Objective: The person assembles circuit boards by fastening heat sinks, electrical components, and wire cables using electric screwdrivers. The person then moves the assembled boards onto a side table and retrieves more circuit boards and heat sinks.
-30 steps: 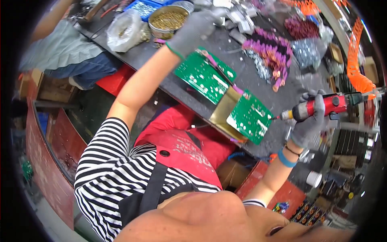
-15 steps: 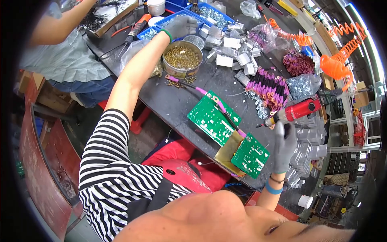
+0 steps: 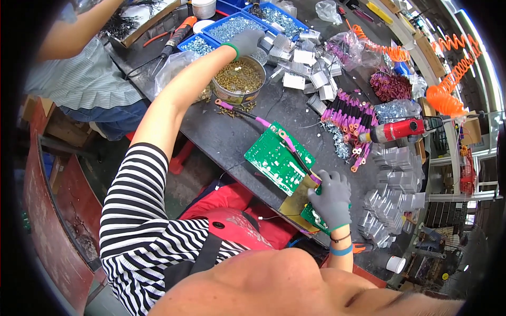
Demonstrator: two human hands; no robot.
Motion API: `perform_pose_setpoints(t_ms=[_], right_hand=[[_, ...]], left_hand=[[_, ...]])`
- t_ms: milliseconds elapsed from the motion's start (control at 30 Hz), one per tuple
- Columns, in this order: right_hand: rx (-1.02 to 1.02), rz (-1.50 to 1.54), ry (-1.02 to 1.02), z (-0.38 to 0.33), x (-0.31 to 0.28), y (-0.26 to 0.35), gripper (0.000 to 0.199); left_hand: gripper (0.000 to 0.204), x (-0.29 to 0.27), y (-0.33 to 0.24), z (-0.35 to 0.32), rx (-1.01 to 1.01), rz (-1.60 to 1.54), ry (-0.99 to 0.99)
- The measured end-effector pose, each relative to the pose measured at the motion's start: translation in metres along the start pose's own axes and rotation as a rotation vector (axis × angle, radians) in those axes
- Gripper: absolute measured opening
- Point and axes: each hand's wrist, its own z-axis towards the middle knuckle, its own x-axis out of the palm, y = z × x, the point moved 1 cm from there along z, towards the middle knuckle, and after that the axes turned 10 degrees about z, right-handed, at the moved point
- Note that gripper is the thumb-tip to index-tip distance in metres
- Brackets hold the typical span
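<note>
1. Toward the upper middle of the frame, the left hand (image 3: pixel 246 41), in a grey glove, reaches out over the far rim of a round tin (image 3: pixel 238 79) filled with small brass-coloured screws; its fingers are curled downward, and whether the grip is pinched on anything cannot be told.
2. Just beyond that hand sit blue trays (image 3: pixel 232 27) holding silvery small parts.
3. At lower right of centre, the right hand (image 3: pixel 331 197), also grey-gloved, lies flat with its fingers spread and pressed down on a small green circuit board (image 3: pixel 312 216); the grip is apart, clamped on nothing.
4. That small board sits on a brass-coloured sheet (image 3: pixel 293 203) at the near edge of the dark worktop (image 3: pixel 221 131).
5. Just to its upper left lies a larger green circuit board (image 3: pixel 276 158), with a black cable with pink ends (image 3: pixel 263 124) running across it from near the tin toward the right hand.
6. A red power screwdriver (image 3: pixel 398 130) lies to the right of centre, untouched, beside a heap of pink-sleeved terminals (image 3: pixel 350 118).
7. Silvery finned heat sinks (image 3: pixel 303 63) are piled right of the tin, and more stacked metal pieces (image 3: pixel 392 195) lie right of the right hand.
8. At upper left, another person in a pale striped shirt (image 3: pixel 79 79) sits at the same worktop.
</note>
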Motion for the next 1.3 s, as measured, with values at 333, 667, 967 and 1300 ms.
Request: perform_pose_setpoints(t_ms=[333, 667, 967, 1300], right_hand=[[0.147, -0.115, -0.185, -0.033, -0.022, -0.042, 0.017], [0.237, 0.892, -1.000, -0.151, -0.018, -0.147, 0.029], [0.223, 1.457, -1.082, -0.162, -0.007, -0.124, 0.036], [0.452, 1.644, -0.970, -0.140, 0.068, -0.114, 0.041]], left_hand=[[0.040, -0.080, -0.124, -0.198, -0.036, -0.204, 0.443], [0.042, -0.018, -0.181, -0.237, -0.303, -1.348, 0.367], [0.030, -0.090, -0.240, -0.297, 0.424, -0.202, -0.162], [0.018, -0.038, -0.297, -0.381, 0.703, 0.033, -0.402]])
